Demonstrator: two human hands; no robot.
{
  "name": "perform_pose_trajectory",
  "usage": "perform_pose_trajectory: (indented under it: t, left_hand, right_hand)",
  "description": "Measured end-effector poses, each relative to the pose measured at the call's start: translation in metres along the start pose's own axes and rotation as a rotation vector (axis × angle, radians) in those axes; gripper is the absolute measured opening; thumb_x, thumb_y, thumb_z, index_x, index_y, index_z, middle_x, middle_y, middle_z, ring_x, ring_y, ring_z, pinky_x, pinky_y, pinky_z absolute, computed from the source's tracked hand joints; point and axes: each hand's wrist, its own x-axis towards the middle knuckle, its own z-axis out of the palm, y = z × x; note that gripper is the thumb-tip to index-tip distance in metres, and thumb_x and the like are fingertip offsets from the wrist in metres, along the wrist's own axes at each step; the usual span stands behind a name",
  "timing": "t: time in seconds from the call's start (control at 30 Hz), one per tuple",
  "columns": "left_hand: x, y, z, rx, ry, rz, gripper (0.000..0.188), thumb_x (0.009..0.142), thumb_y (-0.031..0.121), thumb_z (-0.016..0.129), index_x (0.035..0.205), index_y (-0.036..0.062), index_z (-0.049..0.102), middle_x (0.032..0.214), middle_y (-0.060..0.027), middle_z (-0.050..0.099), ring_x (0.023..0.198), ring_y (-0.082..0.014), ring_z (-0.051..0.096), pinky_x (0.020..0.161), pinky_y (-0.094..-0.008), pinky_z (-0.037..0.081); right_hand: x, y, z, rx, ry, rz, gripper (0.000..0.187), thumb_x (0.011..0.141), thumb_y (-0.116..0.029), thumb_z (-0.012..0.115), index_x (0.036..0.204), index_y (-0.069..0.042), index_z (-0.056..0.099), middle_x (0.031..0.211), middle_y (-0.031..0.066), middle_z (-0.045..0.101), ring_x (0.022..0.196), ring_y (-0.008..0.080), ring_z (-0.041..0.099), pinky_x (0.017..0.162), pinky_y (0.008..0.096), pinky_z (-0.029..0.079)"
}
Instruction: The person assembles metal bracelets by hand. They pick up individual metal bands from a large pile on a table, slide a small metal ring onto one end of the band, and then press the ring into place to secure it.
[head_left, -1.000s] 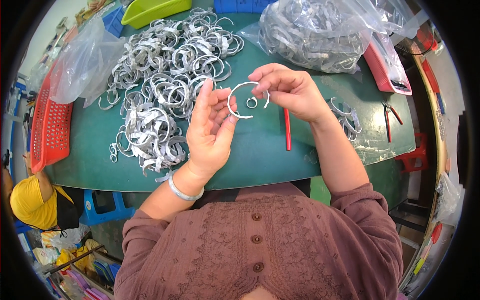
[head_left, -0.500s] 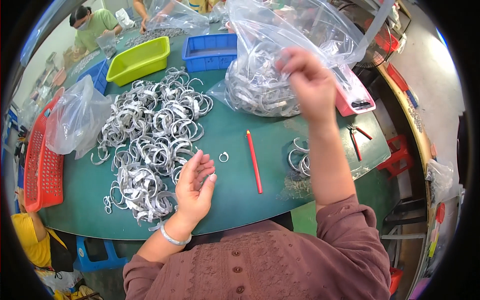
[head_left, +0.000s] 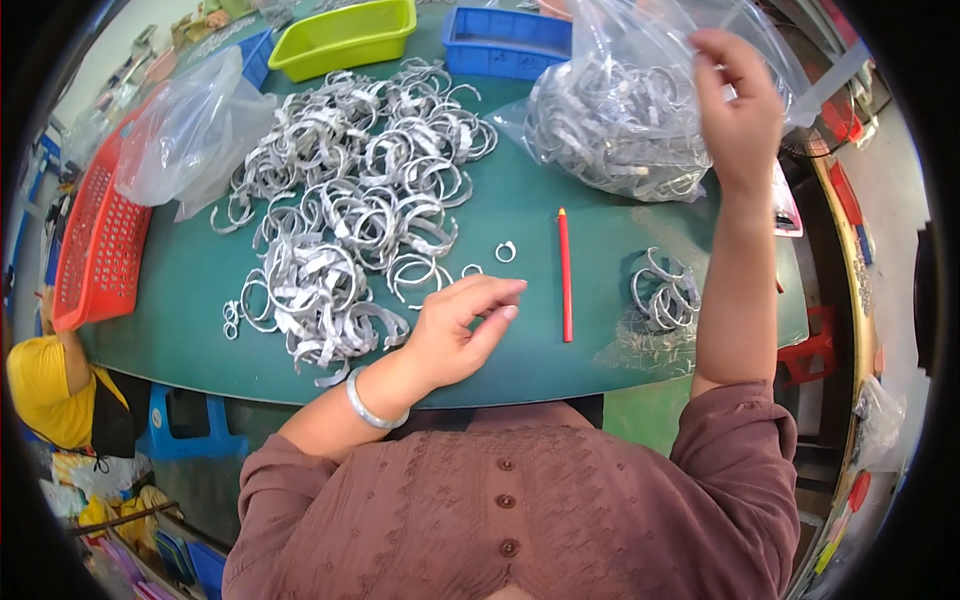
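Above the table's near edge, my left hand (head_left: 465, 328) is open, fingers stretched out and thumb apart, holding nothing visible. A small silver ring (head_left: 505, 252) lies beyond its fingertips, and a second small ring (head_left: 471, 270) shows just behind the hand. My right hand (head_left: 742, 110) is raised at the right side of a clear plastic bag (head_left: 615, 130) full of silver cuff bangles; its fingers are bent but apart, with nothing seen between them. Left of centre spreads a large heap of silver bangles (head_left: 340, 200). A few bangles (head_left: 665, 290) lie beside my right forearm.
A red pencil-like stick (head_left: 565, 280) lies mid-table. Lime-green (head_left: 345, 42) and blue (head_left: 508, 42) trays stand at the back. A red perforated basket (head_left: 105, 240) and crumpled clear bag (head_left: 185, 140) are at left. Someone's yellow sleeve (head_left: 50, 390) shows at far left.
The view has shifted, so the table sits higher and further right. My left hand has turned palm-down and moved to the right. My right hand has moved to the bag's right side.
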Motion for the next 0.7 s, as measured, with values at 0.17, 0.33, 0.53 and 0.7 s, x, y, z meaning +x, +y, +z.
perform_pose_trajectory:
  t: [0.17,0.33,0.53,0.7]
  left_hand:
    - [0.000,0.003,0.000,0.052,-0.052,0.032,0.019,0.076,-0.002,0.057,0.095,-0.0014,0.060,0.075,-0.0095,0.060,0.065,-0.0159,0.056,0.057,-0.0243,0.044]
    - [0.000,0.000,0.001,0.060,-0.088,0.044,0.018,0.075,-0.001,0.058,0.094,-0.0011,0.061,0.074,-0.0090,0.059,0.063,-0.0171,0.055,0.056,-0.0247,0.044]
    - [0.000,0.003,0.001,0.074,-0.100,0.083,0.018,0.075,-0.001,0.058,0.092,-0.0004,0.061,0.076,-0.0094,0.060,0.064,-0.0181,0.057,0.056,-0.0254,0.045]
    - [0.000,0.002,0.001,0.105,-0.110,0.110,0.018,0.074,0.000,0.059,0.091,-0.0001,0.061,0.075,-0.0093,0.060,0.062,-0.0188,0.057,0.054,-0.0257,0.045]
  right_hand:
    - [-0.083,-0.043,0.058,0.175,-0.685,0.072,0.013,0.074,-0.007,0.059,0.086,-0.002,0.060,0.079,0.0100,0.059,0.070,0.0207,0.058,0.062,0.0298,0.046]
    - [-0.126,-0.063,0.094,0.326,-0.941,0.293,0.014,0.070,-0.009,0.060,0.082,-0.001,0.061,0.076,0.0139,0.059,0.070,0.0291,0.057,0.063,0.0363,0.046]
    - [-0.135,-0.079,0.106,0.396,-0.982,0.217,0.018,0.066,-0.006,0.065,0.083,-0.002,0.060,0.067,0.0089,0.054,0.063,0.0222,0.055,0.058,0.0314,0.045]
    - [-0.139,-0.076,0.110,0.452,-0.944,0.268,0.018,0.067,-0.007,0.066,0.082,-0.004,0.059,0.072,0.0089,0.053,0.066,0.0207,0.052,0.057,0.0308,0.042]
